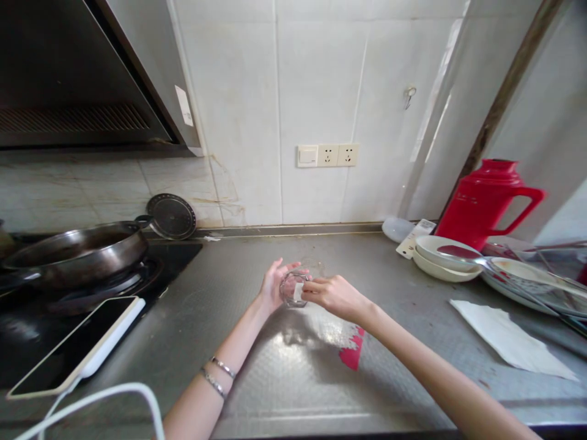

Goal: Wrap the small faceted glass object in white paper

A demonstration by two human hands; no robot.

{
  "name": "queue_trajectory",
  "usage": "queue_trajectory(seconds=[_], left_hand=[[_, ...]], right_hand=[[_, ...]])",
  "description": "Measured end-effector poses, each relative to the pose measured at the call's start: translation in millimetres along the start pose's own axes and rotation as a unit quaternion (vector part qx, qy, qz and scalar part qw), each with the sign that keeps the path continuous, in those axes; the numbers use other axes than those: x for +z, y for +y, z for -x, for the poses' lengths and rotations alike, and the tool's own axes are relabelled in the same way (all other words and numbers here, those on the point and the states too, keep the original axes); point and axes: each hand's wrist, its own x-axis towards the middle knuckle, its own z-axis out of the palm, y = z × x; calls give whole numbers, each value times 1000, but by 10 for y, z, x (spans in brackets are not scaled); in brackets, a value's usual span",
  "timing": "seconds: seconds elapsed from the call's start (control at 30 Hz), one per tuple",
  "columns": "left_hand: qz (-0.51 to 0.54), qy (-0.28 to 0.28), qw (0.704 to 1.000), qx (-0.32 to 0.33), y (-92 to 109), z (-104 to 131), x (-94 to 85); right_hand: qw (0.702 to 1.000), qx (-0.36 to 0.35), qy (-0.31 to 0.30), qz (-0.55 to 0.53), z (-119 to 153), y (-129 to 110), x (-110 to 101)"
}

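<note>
Near the middle of the metal counter (206,342), my left hand (274,286) holds a small clear glass (288,292) from its left side, fingers curled behind it. The glass is tilted, its round rim facing me. My right hand (324,293) pinches a small white piece (298,292), perhaps folded paper, at the glass's opening. Whether the piece touches the inside of the glass is hard to tell. A torn pink-red patch (352,351) lies on the counter below my right forearm.
At left, a steel pan (87,252) stands on the black stove, with a phone (76,351) and white cable in front. On the right are stacked bowls (447,269), a red thermos (481,205), plates with utensils, and a white paper sheet (511,339).
</note>
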Motion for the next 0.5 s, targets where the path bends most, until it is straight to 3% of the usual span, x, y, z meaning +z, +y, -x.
queue_trajectory(seconds=[0.17, 0.23, 0.37, 0.5], left_hand=[[-85, -50, 984, -150, -40, 20, -13], [-111, -59, 977, -170, -53, 44, 13], [-98, -9, 991, -95, -106, 53, 87], [-87, 46, 995, -21, -200, -8, 115]], right_hand=[[996, -73, -24, 54, -19, 125, -62], [995, -80, -28, 56, -12, 169, -65], [998, -32, -42, 43, 51, 184, -34], [994, 91, -41, -43, 100, 25, 66]])
